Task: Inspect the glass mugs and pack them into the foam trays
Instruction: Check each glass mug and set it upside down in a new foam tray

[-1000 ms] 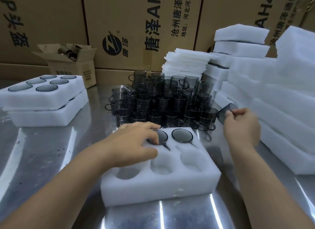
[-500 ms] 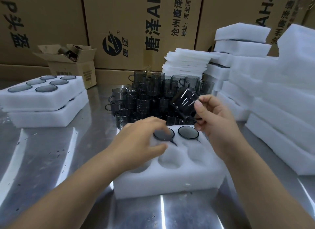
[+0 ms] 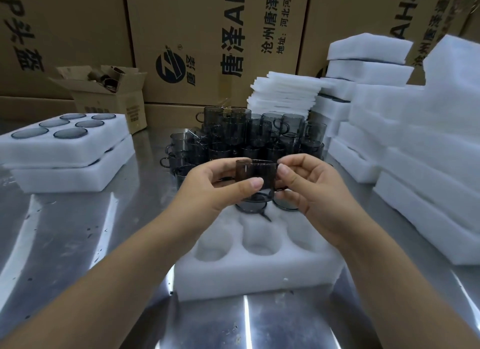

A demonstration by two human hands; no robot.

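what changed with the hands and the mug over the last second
The right hand carried the mug from the right side to the centre, above the foam tray. The left hand lifted off the tray and took hold of the mug too. The two packed mugs and the mug pile stayed put.

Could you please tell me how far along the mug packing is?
Done: the left white foam tray holds six mugs; the near white foam tray holds two. In hand: left hand and right hand grip one dark glass mug above it. Left: three empty front pockets and the mug pile.
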